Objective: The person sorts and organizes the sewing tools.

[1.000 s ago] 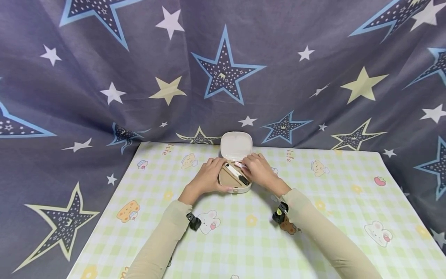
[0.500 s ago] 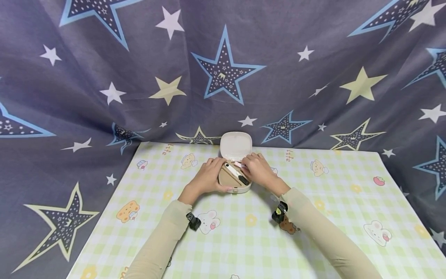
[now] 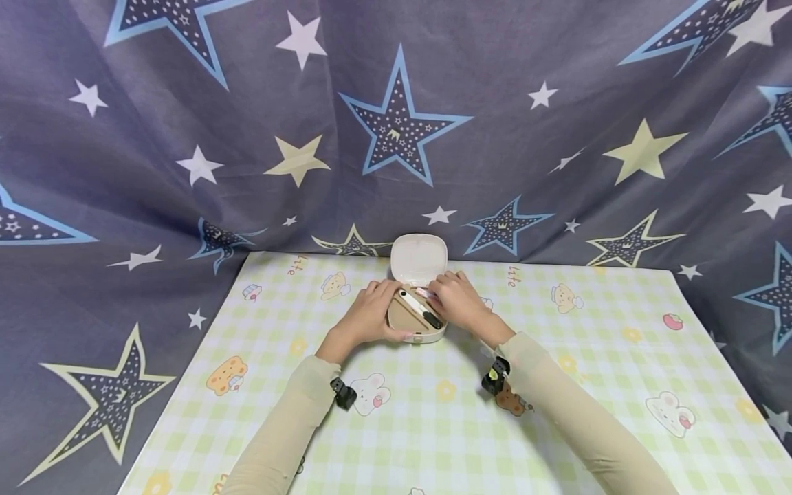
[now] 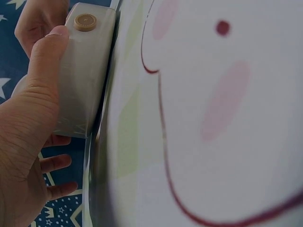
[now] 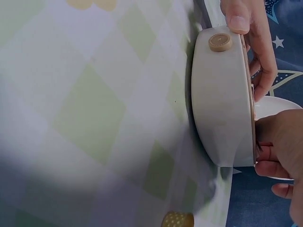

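A small white case [image 3: 427, 338] with a round tan button stands on the table, its white lid [image 3: 419, 258] raised at the back. My left hand [image 3: 370, 313] holds the case's left side, thumb on the front wall by the button and fingers toward the back. Across the tan inner tray [image 3: 405, 319] lies a slim white tool with a black end [image 3: 421, 308]. Over the case's right side, my right hand [image 3: 460, 302] has curled fingers at a small pink and white piece [image 3: 423, 292], seemingly pinching it. Those fingers partly hide the piece; its kind is unclear.
The table [image 3: 396, 447] has a pale green checked cover printed with cartoon animals. A dark curtain [image 3: 247, 124] with stars hangs right behind its far edge, close to the raised lid. Each wrist wears a black camera strap.
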A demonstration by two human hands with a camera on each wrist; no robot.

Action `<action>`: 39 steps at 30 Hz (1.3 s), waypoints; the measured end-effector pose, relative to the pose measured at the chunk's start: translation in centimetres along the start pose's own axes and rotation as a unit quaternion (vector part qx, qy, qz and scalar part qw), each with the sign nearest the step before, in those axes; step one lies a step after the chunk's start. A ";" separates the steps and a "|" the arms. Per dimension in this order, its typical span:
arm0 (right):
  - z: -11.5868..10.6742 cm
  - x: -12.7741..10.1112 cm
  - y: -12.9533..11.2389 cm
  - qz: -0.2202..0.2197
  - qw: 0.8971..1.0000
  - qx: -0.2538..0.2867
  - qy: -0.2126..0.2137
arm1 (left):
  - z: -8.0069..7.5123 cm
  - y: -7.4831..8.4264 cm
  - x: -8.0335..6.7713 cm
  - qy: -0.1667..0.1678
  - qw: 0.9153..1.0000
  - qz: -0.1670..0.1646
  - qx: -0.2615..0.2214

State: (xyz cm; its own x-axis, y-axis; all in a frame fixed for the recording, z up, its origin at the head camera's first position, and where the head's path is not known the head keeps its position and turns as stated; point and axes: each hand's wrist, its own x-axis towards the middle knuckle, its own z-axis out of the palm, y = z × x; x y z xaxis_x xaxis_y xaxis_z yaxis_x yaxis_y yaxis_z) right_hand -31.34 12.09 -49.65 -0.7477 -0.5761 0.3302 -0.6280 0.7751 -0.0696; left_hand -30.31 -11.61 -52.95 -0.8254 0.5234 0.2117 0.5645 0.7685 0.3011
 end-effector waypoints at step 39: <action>0.0 0.0 0.0 -0.004 1.000 -0.008 0.002 | -0.1 0.1 0.0 -0.009 1.000 -0.009 -0.014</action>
State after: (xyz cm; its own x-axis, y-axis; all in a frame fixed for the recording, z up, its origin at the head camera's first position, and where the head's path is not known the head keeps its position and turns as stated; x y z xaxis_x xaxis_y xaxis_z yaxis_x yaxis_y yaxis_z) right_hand -31.30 12.08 -49.61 -0.7411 -0.5819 0.3349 -0.6312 0.7738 -0.0522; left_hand -30.24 -11.58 -52.82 -0.8356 0.5159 0.1886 0.5487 0.7678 0.3308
